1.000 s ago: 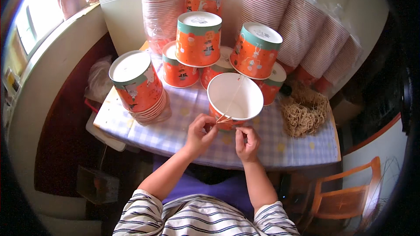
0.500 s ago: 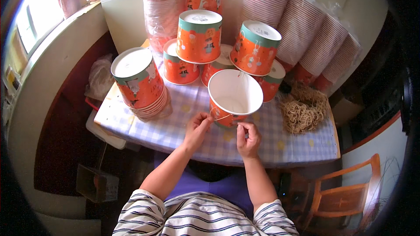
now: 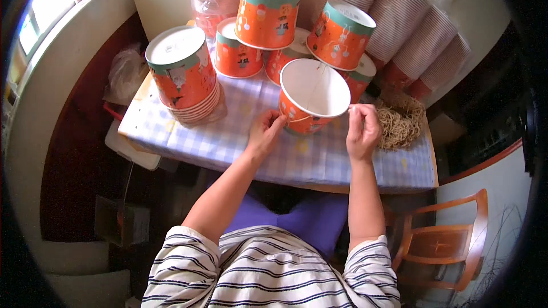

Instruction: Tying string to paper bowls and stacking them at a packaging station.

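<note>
bare left hand [image 3: 266, 134]: at left side of open orange paper tub, white inside [image 3: 323, 96] | bare right hand [image 3: 363, 131]: fingertips bunched beside rim | thin tan cord [image 3: 301, 119]: across tub's front | tangled tan string heap [image 3: 401, 123]: right

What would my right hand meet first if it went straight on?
Your right hand would likely meet the lower upturned tub straight ahead, perhaps grazing the open tub just left; depth is unclear.

Wooden-edged table [image 3: 432, 162] under lavender-and-white checked cloth [image 3: 231, 117]; open orange white-lined paper bucket [image 3: 317, 97] near middle; nested stack of inverted orange-and-green paper buckets [image 3: 180, 82] at left; row of similar inverted buckets [image 3: 238, 60] behind; tangled heap of tan string [image 3: 402, 120] at right
</note>
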A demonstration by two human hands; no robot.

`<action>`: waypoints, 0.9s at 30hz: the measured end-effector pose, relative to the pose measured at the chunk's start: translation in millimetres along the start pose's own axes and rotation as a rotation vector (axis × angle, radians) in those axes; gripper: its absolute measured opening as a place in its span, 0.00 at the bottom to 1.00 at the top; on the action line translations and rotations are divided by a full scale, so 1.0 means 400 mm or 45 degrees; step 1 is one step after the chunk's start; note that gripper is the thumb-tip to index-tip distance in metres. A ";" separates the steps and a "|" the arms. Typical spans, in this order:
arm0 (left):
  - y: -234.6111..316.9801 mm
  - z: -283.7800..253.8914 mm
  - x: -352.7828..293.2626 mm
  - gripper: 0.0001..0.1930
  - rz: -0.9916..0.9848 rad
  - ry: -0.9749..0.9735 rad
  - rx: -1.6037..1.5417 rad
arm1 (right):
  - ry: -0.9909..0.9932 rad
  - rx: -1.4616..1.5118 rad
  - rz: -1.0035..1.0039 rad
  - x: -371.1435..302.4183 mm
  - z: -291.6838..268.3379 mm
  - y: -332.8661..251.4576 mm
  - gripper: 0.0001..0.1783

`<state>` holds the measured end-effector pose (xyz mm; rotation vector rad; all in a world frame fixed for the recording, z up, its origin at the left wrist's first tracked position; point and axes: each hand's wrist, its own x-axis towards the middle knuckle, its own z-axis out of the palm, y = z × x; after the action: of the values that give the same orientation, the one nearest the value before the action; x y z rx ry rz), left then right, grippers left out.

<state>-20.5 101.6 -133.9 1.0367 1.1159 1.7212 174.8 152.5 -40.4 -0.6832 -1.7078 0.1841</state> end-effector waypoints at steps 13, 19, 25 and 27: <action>-0.028 0.004 0.004 0.10 0.020 -0.001 0.028 | 0.203 -0.304 0.287 -0.182 -0.003 0.217 0.08; -0.023 0.005 0.001 0.10 0.022 -0.022 0.112 | 0.172 -0.079 0.544 -0.201 0.013 0.230 0.10; -0.016 0.009 0.004 0.10 0.018 -0.010 0.080 | 0.201 -0.003 0.565 -0.180 0.010 0.216 0.11; -0.025 0.008 0.004 0.10 0.037 0.009 0.122 | 0.197 0.028 0.627 -0.187 0.005 0.231 0.12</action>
<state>-16.1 106.5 -142.1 1.1110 1.2038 1.7091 211.8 188.3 -147.4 -1.0663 -1.3643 0.4803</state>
